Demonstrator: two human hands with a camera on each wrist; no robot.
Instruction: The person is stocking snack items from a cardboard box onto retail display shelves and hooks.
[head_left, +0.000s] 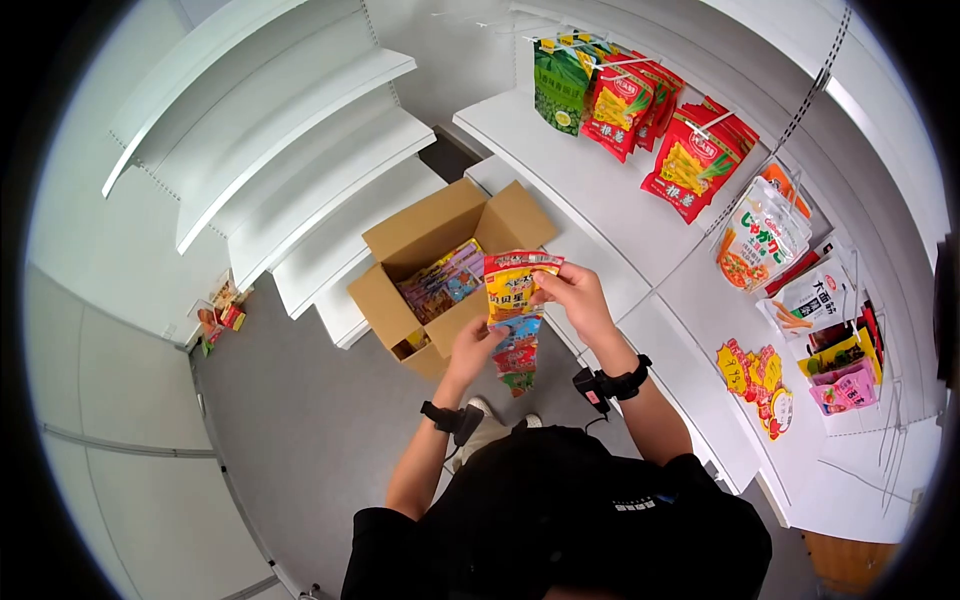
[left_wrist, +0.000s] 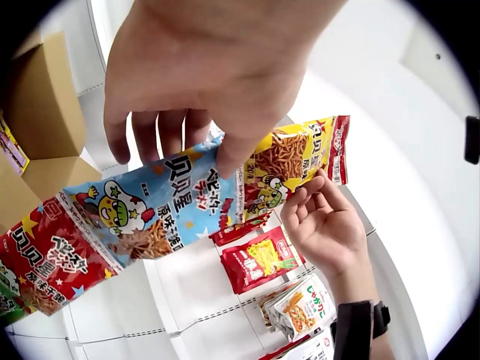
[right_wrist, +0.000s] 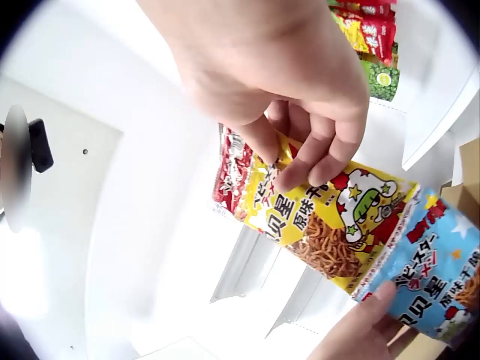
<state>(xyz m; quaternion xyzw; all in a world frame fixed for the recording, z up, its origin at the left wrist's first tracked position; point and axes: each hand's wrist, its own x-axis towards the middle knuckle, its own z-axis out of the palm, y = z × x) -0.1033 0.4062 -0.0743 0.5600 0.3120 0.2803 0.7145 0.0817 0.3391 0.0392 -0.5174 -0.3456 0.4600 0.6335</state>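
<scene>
- A strip of joined snack packets [head_left: 519, 327] is held up between the two hands, running yellow, blue, red and green, with a red end above the yellow.
- The right hand [head_left: 578, 302] pinches the yellow packet [right_wrist: 330, 217] near that red end, thumb and fingers bent against it.
- The left hand [head_left: 476, 347] pinches the strip lower down, its thumb on the front near the seam where the blue packet [left_wrist: 150, 202] begins and its fingers behind.
- Below the left hand, the red packet [left_wrist: 58, 244] and green packet [head_left: 518, 382] hang loose.
- Each wrist behind the hands wears a black strap with a small device.
- Just beyond the left hand stands a cardboard carton [head_left: 388, 310], flaps spread, with more colourful packets [head_left: 450, 277] inside.
- Farther past the left hand rises a tiered white shelving unit [head_left: 335, 150].
- Beyond the right hand, red bags [head_left: 690, 160] and a green bag [head_left: 560, 85] hang from hooks over a white shelf [head_left: 570, 190].
- Farther out on the right hand's side hang white pouches [head_left: 762, 240] and a pink pouch [head_left: 847, 388], with yellow-and-red tags [head_left: 762, 380] nearer.
</scene>
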